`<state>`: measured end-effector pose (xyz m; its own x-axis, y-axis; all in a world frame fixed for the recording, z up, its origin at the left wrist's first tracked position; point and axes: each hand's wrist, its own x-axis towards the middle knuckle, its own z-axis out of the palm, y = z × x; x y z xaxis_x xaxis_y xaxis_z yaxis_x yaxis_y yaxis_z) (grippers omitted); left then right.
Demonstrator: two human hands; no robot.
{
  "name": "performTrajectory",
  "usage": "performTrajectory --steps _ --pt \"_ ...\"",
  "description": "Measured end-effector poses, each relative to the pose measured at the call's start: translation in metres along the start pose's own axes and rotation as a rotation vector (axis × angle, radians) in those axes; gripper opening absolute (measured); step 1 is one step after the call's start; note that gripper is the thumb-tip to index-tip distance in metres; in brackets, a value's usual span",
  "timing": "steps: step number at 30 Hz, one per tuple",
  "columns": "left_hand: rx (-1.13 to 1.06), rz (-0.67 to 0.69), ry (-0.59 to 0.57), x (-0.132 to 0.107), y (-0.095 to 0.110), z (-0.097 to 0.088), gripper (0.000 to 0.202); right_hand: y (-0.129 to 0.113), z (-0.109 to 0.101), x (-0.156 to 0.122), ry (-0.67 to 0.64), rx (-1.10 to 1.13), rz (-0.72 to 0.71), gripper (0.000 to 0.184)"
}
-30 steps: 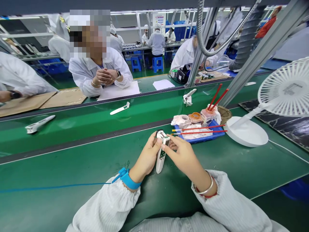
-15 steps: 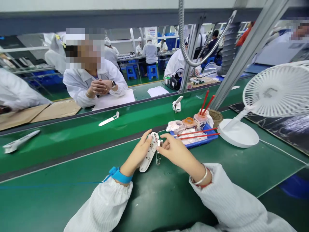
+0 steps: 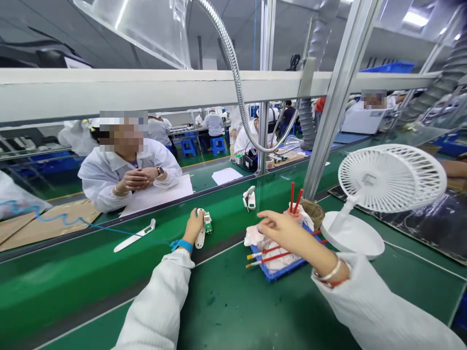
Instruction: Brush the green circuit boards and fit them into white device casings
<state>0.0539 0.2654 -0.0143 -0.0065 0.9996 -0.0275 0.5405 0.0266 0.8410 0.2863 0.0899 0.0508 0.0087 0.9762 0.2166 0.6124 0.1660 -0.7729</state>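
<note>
My left hand (image 3: pixel 193 226) grips a long white plastic housing (image 3: pixel 200 239) over the green belt (image 3: pixel 91 272). A small green circuit board (image 3: pixel 207 222) hangs at the housing's right side. My right hand (image 3: pixel 280 229) is held above the blue tray (image 3: pixel 272 277), fingers partly bent and apart, with nothing visible in them. Just beyond its fingertips, on the belt, stands another white device (image 3: pixel 250 199) with its parts spread open. Farther left lies a slim white plastic piece (image 3: pixel 134 236) with a hooked end.
Red-handled brushes (image 3: pixel 268 257) lie across the tray, near jars and white cloth. A white fan (image 3: pixel 368 180) stands to the right. A metal post (image 3: pixel 341 92) and a flexible metal hose (image 3: pixel 237 82) rise ahead. Opposite sits a co-worker (image 3: pixel 127 170) with hands clasped.
My left hand has carried the housing and board forward onto the belt. My right hand has come off them and moved right, above the tray. The view has tilted upward.
</note>
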Motion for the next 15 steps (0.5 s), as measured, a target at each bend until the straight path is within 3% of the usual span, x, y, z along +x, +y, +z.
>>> performTrajectory --steps 3,8,11,15 --pt "0.081 -0.005 0.058 0.022 -0.004 0.001 0.035 0.014 -0.015 -0.023 -0.043 0.115 -0.015 0.027" --pt "0.150 -0.003 0.076 0.053 0.015 0.011 0.037 0.057 -0.021 -0.063 0.025 0.093 0.349 0.032" --pt "0.151 0.043 -0.066 0.070 0.043 0.040 0.037 0.076 -0.019 -0.064 -0.056 0.137 0.563 0.037" --pt "0.104 0.026 -0.345 0.087 0.082 0.089 0.037 0.084 -0.013 -0.052 -0.183 0.184 0.616 0.027"
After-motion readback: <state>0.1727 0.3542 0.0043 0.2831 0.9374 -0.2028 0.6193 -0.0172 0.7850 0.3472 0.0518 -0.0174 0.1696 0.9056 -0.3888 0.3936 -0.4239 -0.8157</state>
